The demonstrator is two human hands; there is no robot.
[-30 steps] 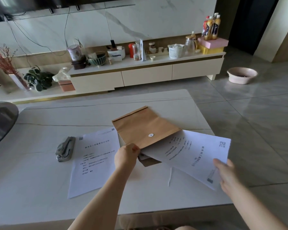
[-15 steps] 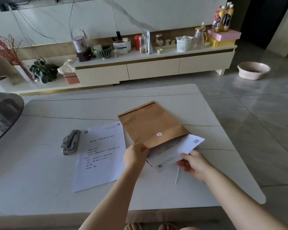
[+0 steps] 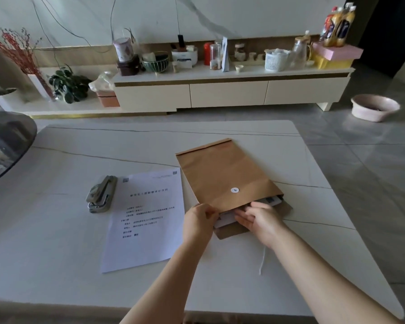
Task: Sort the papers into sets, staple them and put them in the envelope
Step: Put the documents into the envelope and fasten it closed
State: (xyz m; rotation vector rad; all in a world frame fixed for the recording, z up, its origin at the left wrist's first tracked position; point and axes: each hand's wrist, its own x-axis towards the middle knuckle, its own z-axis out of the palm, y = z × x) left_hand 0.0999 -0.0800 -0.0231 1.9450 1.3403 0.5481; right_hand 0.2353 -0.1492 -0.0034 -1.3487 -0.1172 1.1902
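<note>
One set is almost inside the envelope, another set is not packed yet.

The left hand [image 3: 198,219] pinches the upper edge of the mouth of the brown envelope [image 3: 222,174] and holds it lifted, while the right hand [image 3: 258,219], with fingers nearly straight and not closed on anything, presses the set of papers [image 3: 225,220] into the opening; only a narrow white strip shows between the two hands and at the far corner beyond the right fingers. To the left of the gripping hand a second set [image 3: 147,218] lies flat on the table [image 3: 56,253], and beyond it is the stapler [image 3: 101,194] (I cannot tell if this set is stapled). I judge that this set must go in next, and the flap with its string [image 3: 263,260], near the right wrist, is not closed.
</note>
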